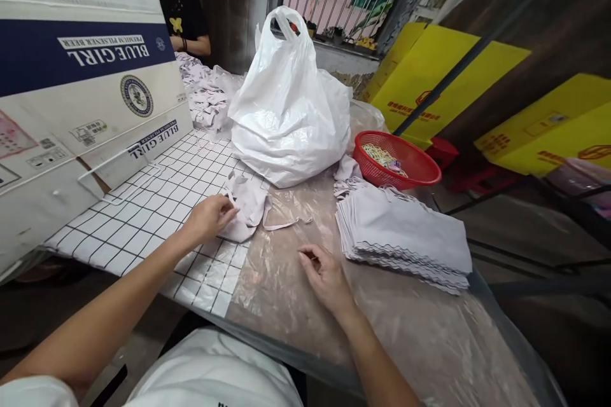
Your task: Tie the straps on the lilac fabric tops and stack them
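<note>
Left hand (pixel 210 216): fingers bent, set against a pale cloth piece (pixel 245 206); whether they pinch it cannot be told. Right hand (pixel 327 276): fingers loosely curled, narrow gap at the thumb, nothing seen between them; held above the bench (pixel 281 311), apart from the cloth.

Cloth piece: one, pale lilac-grey, crumpled, lying mostly on the black-and-white checked sheet (pixel 95 248), in front of the white bag. Thin strap (pixel 281 226) trailing rightward from it.

Stack (pixel 405 229): many flat pieces of like colour, wavy edges, right of the right hand.

White plastic bag (pixel 291 121): one, full and bulging, handles upright; contents hidden.

Red basket (pixel 420 168): one, round, perforated, just behind the stack. Holds a tangle of pale yellowish strands (pixel 382 158) and a small purple item.

Clear plastic bag (pixel 367 117): behind the white one, contents unclear.

Beer box (pixel 95 89): one, cardboard, white and blue, "BLUE GIRL" lettering upside down, at left; inside not visible.

Heap (pixel 207 98): loose pale cloth, beyond the box. Behind it, a person in a black top (pixel 188 13).

Yellow boxes (pixel 424 76): at right, red print, contents unseen.
</note>
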`<state>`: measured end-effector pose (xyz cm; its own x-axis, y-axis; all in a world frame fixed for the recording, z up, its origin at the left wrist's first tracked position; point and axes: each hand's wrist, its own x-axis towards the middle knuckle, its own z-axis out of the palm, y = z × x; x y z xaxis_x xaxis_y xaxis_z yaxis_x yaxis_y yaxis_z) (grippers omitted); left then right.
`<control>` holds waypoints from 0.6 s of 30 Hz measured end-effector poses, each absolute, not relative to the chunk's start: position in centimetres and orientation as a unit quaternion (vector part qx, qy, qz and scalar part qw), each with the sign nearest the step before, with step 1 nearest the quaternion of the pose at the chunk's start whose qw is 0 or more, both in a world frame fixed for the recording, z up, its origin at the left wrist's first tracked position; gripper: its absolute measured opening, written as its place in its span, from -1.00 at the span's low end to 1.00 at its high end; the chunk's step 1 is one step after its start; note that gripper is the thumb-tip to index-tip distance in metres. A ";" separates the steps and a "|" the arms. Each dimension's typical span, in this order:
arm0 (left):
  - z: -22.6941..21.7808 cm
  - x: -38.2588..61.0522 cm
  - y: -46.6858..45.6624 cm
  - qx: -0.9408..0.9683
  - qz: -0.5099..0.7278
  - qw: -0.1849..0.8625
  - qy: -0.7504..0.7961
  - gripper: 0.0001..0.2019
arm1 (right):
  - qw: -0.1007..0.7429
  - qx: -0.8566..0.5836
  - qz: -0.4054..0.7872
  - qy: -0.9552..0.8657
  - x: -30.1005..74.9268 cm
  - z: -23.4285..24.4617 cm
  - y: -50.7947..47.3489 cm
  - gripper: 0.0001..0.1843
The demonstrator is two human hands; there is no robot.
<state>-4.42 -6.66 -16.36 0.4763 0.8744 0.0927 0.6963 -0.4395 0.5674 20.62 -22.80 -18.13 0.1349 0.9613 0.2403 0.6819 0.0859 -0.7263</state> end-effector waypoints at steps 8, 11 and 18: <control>-16.5 0.5 -2.0 0.743 0.164 0.183 0.622 -0.59 | 0.329 -0.603 0.189 -0.701 15.4 -18.0 -21.7 -0.83; -15.9 1.0 -0.9 0.728 0.164 0.237 0.622 -0.78 | 0.326 -0.603 0.186 -0.704 14.7 -17.8 -22.0 -0.83; -12.6 0.2 -1.9 0.737 0.246 0.374 0.507 -0.74 | 0.380 -0.596 0.202 -0.678 14.5 -16.5 -21.5 -0.88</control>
<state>0.20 -1.87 -12.62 0.3658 0.9305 -0.0172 0.5633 -0.2066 0.8000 14.54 -21.50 -16.47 0.0001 0.9618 0.2739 0.6546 0.2070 -0.7271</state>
